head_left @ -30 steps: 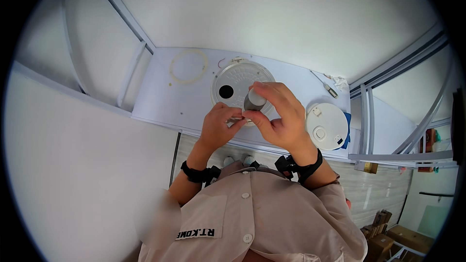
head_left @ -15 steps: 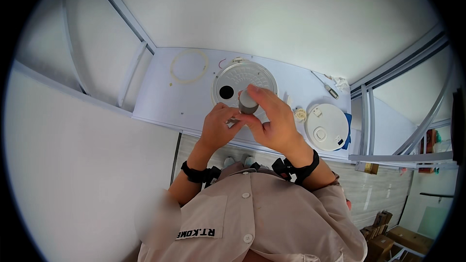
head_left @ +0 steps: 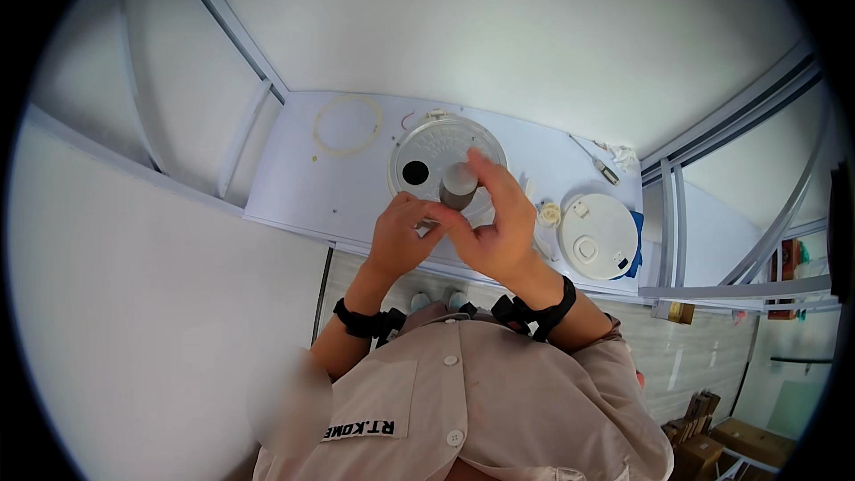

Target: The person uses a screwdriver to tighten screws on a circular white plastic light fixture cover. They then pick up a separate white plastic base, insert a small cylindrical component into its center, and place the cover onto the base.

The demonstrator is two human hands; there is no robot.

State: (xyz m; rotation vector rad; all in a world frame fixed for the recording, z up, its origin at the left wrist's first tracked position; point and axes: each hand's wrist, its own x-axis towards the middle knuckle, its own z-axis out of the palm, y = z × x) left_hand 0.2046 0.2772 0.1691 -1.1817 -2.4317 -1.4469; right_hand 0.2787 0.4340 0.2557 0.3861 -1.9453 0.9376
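A stout grey cylinder (head_left: 457, 187) with a paler rounded top stands roughly upright between my hands, over a round silver-grey lid-like disc (head_left: 443, 135). My right hand (head_left: 497, 224) curls about the cylinder's right side, index finger up beside its top. Close to the cylinder's lower end, my left hand (head_left: 403, 233) is closed in a pinch, its fingertips meeting the right hand's. Whatever lies in that pinch is too small or hidden to make out. The cylinder's lower end is also covered by my fingers. A black round spot (head_left: 415, 173) shows on the disc.
To the right lies a white round lid (head_left: 598, 236) with a button, partly over something blue (head_left: 636, 230). Beside it is a cream coil (head_left: 548, 214). Farther back rest a screwdriver-like tool (head_left: 607, 171) and crumpled white material (head_left: 622, 157). A pale ring (head_left: 317, 135) lies far left on the table (head_left: 298, 191).
The cylinder's top has shifted slightly right and nearer me. My right index finger has moved a little to the right and stands more apart from the top. My left hand stays nearly in place.
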